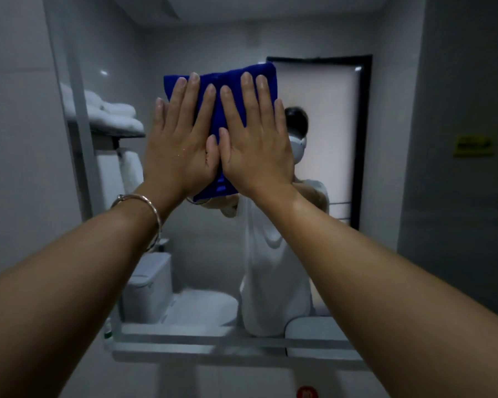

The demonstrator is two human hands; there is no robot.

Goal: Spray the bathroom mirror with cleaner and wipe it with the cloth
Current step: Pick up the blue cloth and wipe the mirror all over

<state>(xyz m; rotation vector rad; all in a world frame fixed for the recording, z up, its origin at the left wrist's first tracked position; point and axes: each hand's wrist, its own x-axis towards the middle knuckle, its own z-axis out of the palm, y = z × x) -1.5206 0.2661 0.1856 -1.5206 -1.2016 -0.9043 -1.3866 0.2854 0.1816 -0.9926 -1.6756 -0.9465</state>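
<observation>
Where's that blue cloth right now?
Head view, upper centre: the blue cloth is pressed flat against the mirror, the left hand on its left half, the right hand on its right.

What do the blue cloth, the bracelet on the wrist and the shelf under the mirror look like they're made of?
Blue cloth: soft matte fabric, probably microfibre or terry; it lies folded with a fuzzy surface.
Bracelet: polished silver-coloured metal, judging by its bright glints.
Shelf: pale, smooth and slightly translucent, so frosted glass or plastic; I cannot tell which.

Bare forearms [69,271] — silver bangle [153,210] at wrist of left hand [181,145]; white top [270,254] reflected.
</observation>
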